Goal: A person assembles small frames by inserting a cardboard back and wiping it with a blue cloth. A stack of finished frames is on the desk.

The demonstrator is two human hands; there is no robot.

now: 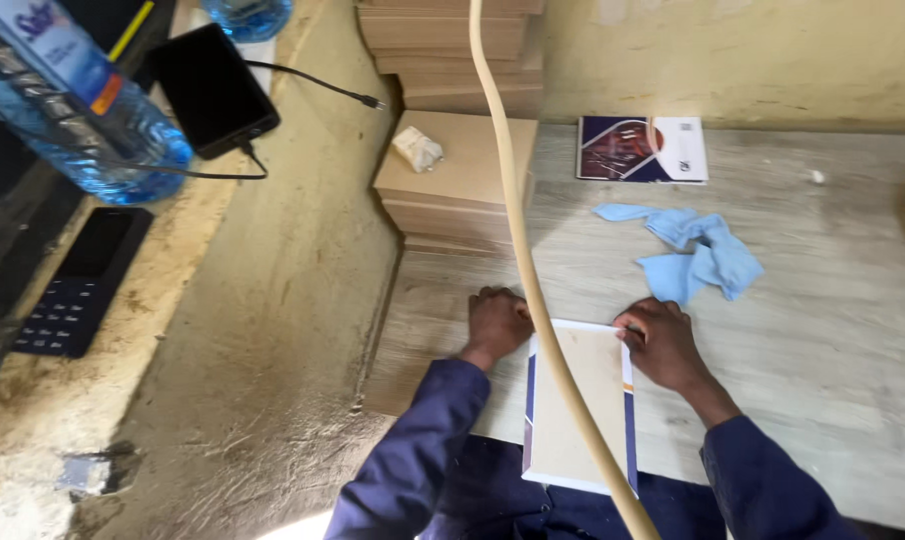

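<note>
We have our left hand (497,325) curled knuckles-down on the pale wooden table (833,330) at the top left corner of a flat board panel (578,400), and our right hand (663,342) pressed on its top right corner; whether the fingers pinch the edge or only rest on it we cannot tell. The panel lies face down at the near table edge, with a dark blue wrap folded over both long sides and the top edge looking white; by our judgement the sides are turned in and the top corners are in hand. We count one panel, one blue cloth (698,250) beyond our right hand, one printed booklet (641,149) against the wall, two stacks of plain boards (463,175), and one crumpled scrap (417,149) on the nearer stack.
</note>
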